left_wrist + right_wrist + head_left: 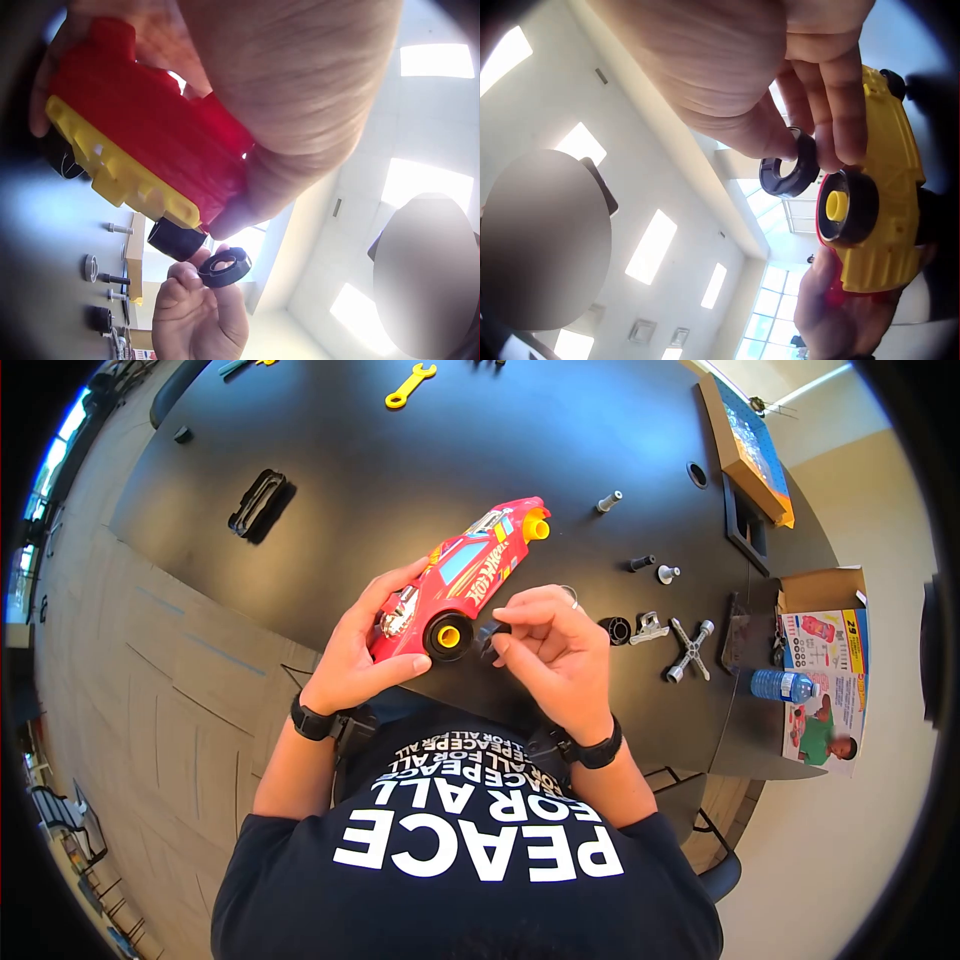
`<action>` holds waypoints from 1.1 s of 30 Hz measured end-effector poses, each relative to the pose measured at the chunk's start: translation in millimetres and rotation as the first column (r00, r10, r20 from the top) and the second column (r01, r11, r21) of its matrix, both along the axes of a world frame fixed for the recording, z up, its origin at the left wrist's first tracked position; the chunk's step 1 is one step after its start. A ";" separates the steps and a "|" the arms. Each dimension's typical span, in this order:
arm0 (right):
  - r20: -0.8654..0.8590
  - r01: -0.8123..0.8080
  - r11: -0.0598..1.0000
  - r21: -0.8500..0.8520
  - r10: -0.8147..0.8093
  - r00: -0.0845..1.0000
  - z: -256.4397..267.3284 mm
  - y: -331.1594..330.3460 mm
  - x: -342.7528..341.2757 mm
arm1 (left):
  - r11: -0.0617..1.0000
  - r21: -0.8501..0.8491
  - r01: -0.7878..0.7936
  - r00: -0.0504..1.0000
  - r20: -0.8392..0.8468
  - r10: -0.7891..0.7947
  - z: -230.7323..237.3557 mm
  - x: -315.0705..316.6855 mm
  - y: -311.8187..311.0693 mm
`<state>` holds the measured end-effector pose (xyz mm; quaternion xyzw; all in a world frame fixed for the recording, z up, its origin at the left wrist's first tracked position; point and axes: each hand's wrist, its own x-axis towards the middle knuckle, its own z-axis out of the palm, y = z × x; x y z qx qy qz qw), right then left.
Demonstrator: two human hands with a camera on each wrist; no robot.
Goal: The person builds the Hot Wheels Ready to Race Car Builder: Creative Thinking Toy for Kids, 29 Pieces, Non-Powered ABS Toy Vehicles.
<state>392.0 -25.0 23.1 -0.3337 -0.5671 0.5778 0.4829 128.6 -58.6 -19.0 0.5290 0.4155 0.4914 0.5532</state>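
My left hand (362,645) grips the rear of a red toy car (465,575), its fingers over the top and thumb low near the wheel. A black wheel (449,636) sits round a yellow hub on the side facing me; the yellow hub (537,528) at the other end has no wheel. Between thumb and fingers, my right hand (560,650) pinches a black ring (789,166), held just off the mounted wheel (849,208) in the right wrist view. The car's yellow underside (124,161) shows in the left wrist view.
Bolts (609,501), a black wheel (616,630) and a grey cross wrench (690,651) lie right of the car. A black frame (258,500) is at left, a yellow wrench (410,387) at the far side. A bottle (783,686) and a box (822,660) stand at right.
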 end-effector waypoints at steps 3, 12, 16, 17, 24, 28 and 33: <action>0.185 -0.007 0.987 0.160 -0.023 0.982 -1.6 -2.7 -7.3 | 1.000 0.005 0.001 1.000 0.001 -0.001 -0.7 0.4 -0.3; 0.313 -0.009 0.922 0.388 -0.122 0.942 -2.4 1.3 -20.7 | 1.000 -0.011 0.023 0.999 -0.029 -0.024 -0.9 -1.3 -0.2; 0.311 -0.009 0.922 0.386 -0.121 0.943 -5.8 1.8 -21.7 | 1.000 0.002 0.015 1.000 -0.008 -0.015 0.5 0.3 -0.6; 0.309 -0.007 0.923 0.386 -0.121 0.943 -6.6 1.4 -21.9 | 1.000 -0.002 0.015 1.000 -0.018 -0.015 0.3 0.1 -1.1; 0.321 0.049 0.906 0.421 -0.200 0.926 -10.5 -1.0 -24.5 | 1.000 -0.007 0.007 1.000 -0.029 -0.007 -0.6 -0.1 -1.5; 0.327 0.091 0.924 0.371 -0.222 0.919 -12.7 -2.8 -26.4 | 1.000 0.001 0.019 0.999 -0.045 -0.019 -0.7 -1.4 -0.7; 0.185 0.110 0.981 0.159 -0.139 0.973 -29.2 0.6 -27.9 | 1.000 0.020 0.008 0.998 -0.059 -0.007 -0.7 -0.8 1.4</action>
